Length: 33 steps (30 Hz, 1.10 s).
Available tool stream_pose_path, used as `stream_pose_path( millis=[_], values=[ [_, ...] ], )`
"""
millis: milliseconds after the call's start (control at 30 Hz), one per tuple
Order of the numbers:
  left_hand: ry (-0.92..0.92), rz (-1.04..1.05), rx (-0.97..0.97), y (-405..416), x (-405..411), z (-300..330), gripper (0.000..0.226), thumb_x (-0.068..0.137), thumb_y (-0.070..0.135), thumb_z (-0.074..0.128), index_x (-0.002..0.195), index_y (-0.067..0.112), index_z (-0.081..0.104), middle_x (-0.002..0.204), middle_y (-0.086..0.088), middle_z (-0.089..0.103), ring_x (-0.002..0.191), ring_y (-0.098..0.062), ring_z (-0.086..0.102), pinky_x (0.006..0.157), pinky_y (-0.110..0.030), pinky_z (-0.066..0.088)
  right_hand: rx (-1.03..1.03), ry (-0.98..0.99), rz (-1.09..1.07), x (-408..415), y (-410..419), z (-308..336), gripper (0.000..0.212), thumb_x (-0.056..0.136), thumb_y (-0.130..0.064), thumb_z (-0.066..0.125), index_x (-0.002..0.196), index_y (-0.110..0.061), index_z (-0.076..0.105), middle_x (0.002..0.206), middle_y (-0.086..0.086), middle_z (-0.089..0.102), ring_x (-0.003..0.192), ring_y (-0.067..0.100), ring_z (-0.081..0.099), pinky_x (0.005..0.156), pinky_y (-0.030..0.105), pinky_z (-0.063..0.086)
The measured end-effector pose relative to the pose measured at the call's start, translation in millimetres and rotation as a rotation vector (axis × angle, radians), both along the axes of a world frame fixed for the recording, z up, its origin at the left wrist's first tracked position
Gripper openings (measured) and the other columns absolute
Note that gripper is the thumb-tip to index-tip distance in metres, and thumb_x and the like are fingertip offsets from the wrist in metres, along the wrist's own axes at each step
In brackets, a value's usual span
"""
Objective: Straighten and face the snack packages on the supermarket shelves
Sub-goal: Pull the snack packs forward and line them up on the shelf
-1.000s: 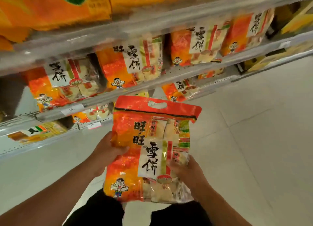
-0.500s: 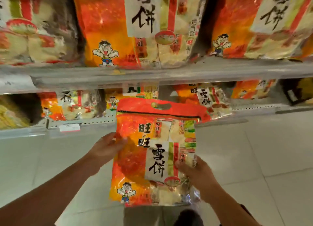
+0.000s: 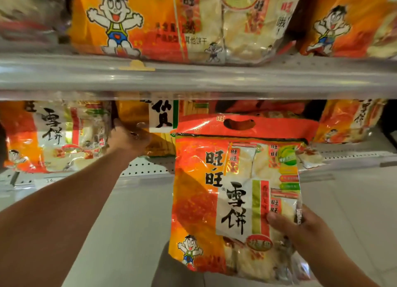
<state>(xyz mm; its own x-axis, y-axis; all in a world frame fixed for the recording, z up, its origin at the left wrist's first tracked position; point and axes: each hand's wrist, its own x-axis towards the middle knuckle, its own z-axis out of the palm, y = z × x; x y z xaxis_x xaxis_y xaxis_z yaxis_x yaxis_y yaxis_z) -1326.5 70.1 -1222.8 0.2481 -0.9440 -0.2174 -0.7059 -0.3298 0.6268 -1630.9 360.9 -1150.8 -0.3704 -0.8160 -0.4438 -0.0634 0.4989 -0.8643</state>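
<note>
From the head camera, the right hand (image 3: 300,228) holds a red-and-orange rice cracker bag (image 3: 232,196) upright by its lower right edge, thumb pressed on the front and the other fingers hidden behind it. The bag hangs in front of the lower shelf (image 3: 146,168), not yet on it. The left hand (image 3: 129,136) reaches into that shelf, its fingers curled onto a yellow package (image 3: 159,123) standing just beside a rice cracker bag on the left (image 3: 53,136); how firmly they grip cannot be told.

The step in hand looks like clearing a slot. To do it well, the person should square the yellow package first, then set the held bag on its base with the label facing outward and its front flush with the shelf edge. One-handed support at a corner risks the bag sagging or twisting.
</note>
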Motion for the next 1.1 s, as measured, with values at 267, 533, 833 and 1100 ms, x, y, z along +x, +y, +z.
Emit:
stream_pose_path(
  millis=[267, 533, 833, 1100],
  values=[
    [0.270, -0.004, 0.025, 2.7, -7.2, -0.2, 0.056, 0.065, 0.040, 0.088, 0.111, 0.018, 0.064, 0.096, 0.000, 0.066, 0.092, -0.024, 0.059, 0.077, -0.035, 0.049, 0.039, -0.130, 0.046, -7.9, -4.6, -18.4, 0.041, 0.059, -0.041, 0.083, 0.097, -0.033, 0.072, 0.099, 0.006, 0.075, 0.090, 0.025, 0.073, 0.083, 0.043, 0.053],
    [0.769, 0.064, -0.052, 56.8, 37.0, 42.9, 0.054, 0.067, -0.002, 0.084, 0.104, 0.030, 0.062, 0.098, 0.001, 0.074, 0.096, -0.023, 0.070, 0.088, -0.052, 0.055, -0.035, -0.189, 0.156, -11.2, -36.9, -21.0, 0.055, 0.070, -0.048, 0.081, 0.119, -0.031, 0.065, 0.115, 0.002, 0.071, 0.104, 0.023, 0.069, 0.087, 0.043, 0.051],
    [0.757, 0.307, -0.041, 174.4, 149.0, 52.7, 0.057, 0.070, 0.006, 0.083, 0.114, 0.033, 0.059, 0.102, -0.005, 0.073, 0.092, -0.033, 0.071, 0.077, -0.059, 0.056, -0.023, -0.331, 0.083, 6.4, -120.5, -5.9, 0.023, 0.078, -0.022, 0.066, 0.101, -0.024, 0.069, 0.094, -0.001, 0.076, 0.075, 0.015, 0.073, 0.047, 0.028, 0.054],
    [0.786, 0.555, -0.071, 289.7, 180.8, 38.7, 0.056, 0.062, 0.014, 0.086, 0.107, 0.036, 0.061, 0.098, -0.007, 0.074, 0.083, -0.034, 0.073, 0.070, -0.059, 0.058, -0.078, -0.273, 0.059, 57.2, -208.6, -10.2, 0.014, 0.087, -0.027, 0.065, 0.098, -0.024, 0.057, 0.056, -0.018, 0.067, 0.054, 0.016, 0.069, 0.036, 0.021, 0.047]
  ],
)
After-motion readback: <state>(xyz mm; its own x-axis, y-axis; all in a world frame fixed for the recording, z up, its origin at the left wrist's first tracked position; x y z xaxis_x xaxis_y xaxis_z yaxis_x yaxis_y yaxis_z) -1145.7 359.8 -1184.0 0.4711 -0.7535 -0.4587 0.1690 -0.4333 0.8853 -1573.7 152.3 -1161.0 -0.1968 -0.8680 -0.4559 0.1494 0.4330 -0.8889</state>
